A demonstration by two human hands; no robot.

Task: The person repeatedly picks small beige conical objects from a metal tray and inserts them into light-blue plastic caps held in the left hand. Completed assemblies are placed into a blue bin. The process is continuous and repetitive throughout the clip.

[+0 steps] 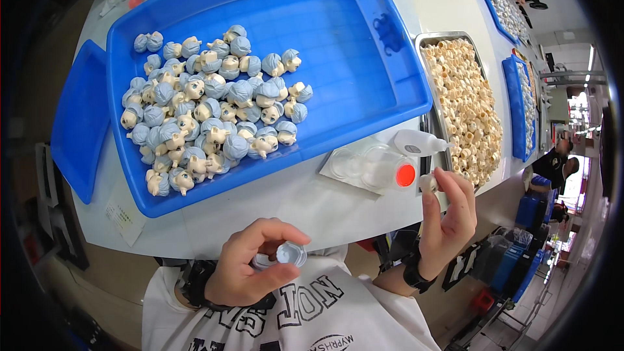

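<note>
My left hand (250, 263), near the table's front edge, is closed around a light blue hollow doll hair piece (290, 254), its opening turned upward. Over to the right, my right hand (450, 211) pinches a small cream doll face part (428, 183) between thumb and fingertips. That part is held just in front of a metal tray (426, 58) heaped with similar cream pieces (465, 101). Close by the right hand lies a white squeeze bottle (416, 142) with a narrow nozzle. Next to it sits a clear plastic container with a red-orange end (405, 175).
A large blue bin (260, 179) holds many small doll heads with light blue hair (214, 107) at its left. Another blue tray or lid (79, 123) leans left of it. A paper slip (125, 221) lies at the front left. More blue trays (518, 107) stand farther right.
</note>
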